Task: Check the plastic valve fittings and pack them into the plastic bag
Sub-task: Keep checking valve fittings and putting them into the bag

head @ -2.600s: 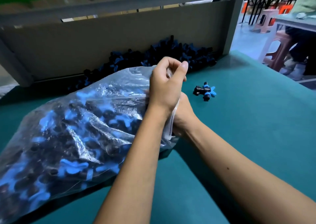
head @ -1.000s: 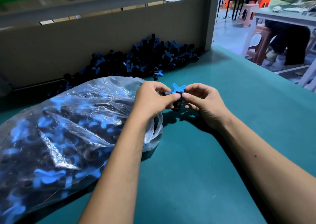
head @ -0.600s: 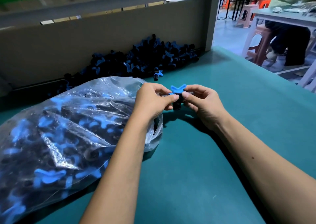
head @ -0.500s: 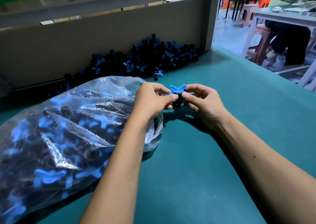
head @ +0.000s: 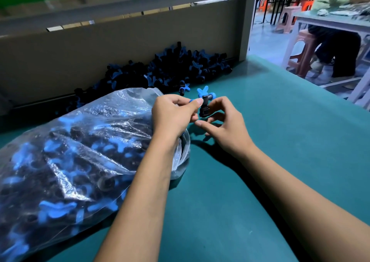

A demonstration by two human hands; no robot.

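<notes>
While left hand (head: 176,114) pinches valve fitting (head: 204,105), body upright, blue handle on top, right hand (head: 226,125) loose beside.

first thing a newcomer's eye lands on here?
The black valve fitting with a blue handle, pinched by the left hand at centre while the right hand curls beside it. Next, the bulging clear plastic bag of fittings at left, and the loose pile along the back wall.
</notes>
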